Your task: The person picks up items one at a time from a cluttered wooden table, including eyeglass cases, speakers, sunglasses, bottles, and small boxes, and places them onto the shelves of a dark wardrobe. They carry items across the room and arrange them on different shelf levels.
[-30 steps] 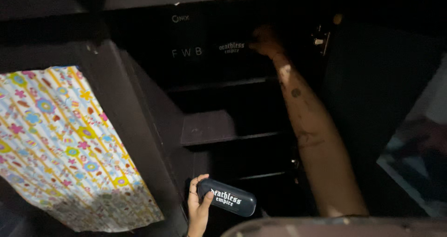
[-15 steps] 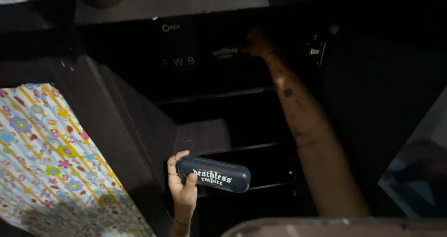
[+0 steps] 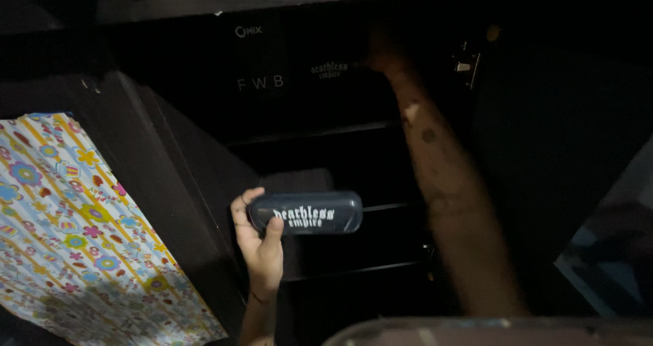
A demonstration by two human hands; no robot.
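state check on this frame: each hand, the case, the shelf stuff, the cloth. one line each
left hand: raised, thumb and fingers clamped on one end of the case
dark oblong case: closed, held level in the air
right hand: blurred, reaching deep into the top shelf; grip cannot be told
dark boxes on top shelf: upright, side by side
dark shelf unit: open-fronted, lower shelves too dark to read
flowered cloth: spread flat

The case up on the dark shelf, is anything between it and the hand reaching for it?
Nothing visible. The right hand is right beside the shelf case, no thing between them, though it is dark and blurred. The left hand holds another case lower down.
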